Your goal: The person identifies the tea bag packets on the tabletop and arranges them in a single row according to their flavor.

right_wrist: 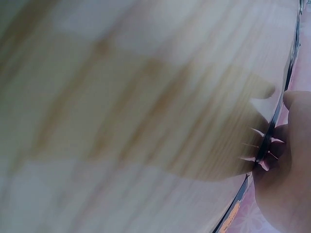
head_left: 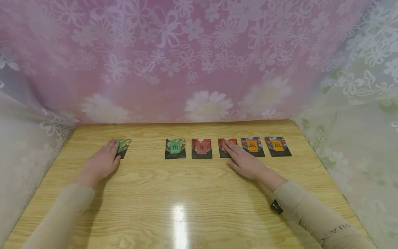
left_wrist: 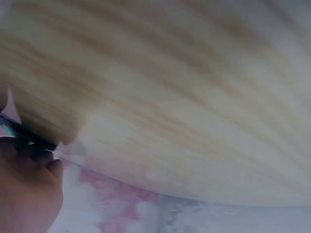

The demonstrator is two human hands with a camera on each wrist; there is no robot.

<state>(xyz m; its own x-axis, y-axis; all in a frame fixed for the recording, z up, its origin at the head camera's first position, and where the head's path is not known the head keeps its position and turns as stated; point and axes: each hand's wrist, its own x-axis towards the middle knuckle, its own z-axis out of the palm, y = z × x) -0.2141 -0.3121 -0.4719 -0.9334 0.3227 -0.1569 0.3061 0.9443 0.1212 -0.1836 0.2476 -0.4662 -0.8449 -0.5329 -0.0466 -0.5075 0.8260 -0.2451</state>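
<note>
Several small dark packets lie in a row across the wooden table (head_left: 186, 193). My left hand (head_left: 104, 160) lies flat with straight fingers on a green packet (head_left: 124, 146) at the left. My right hand (head_left: 240, 159) lies flat, its fingertips pressing a red packet (head_left: 223, 143). Between the hands sit another green packet (head_left: 175, 148) and a red packet (head_left: 201, 148). Two orange-labelled packets (head_left: 252, 146) (head_left: 277, 146) lie to the right. The wrist views are blurred; the left hand (left_wrist: 26, 191) touches a dark packet edge (left_wrist: 22, 138), the right hand (right_wrist: 286, 160) rests on a packet edge (right_wrist: 265, 145).
Pink flowered cloth (head_left: 192, 58) hangs behind the table and white lace cloth (head_left: 357, 114) closes the right and left sides. The near half of the table bears a bright light glare (head_left: 179, 221).
</note>
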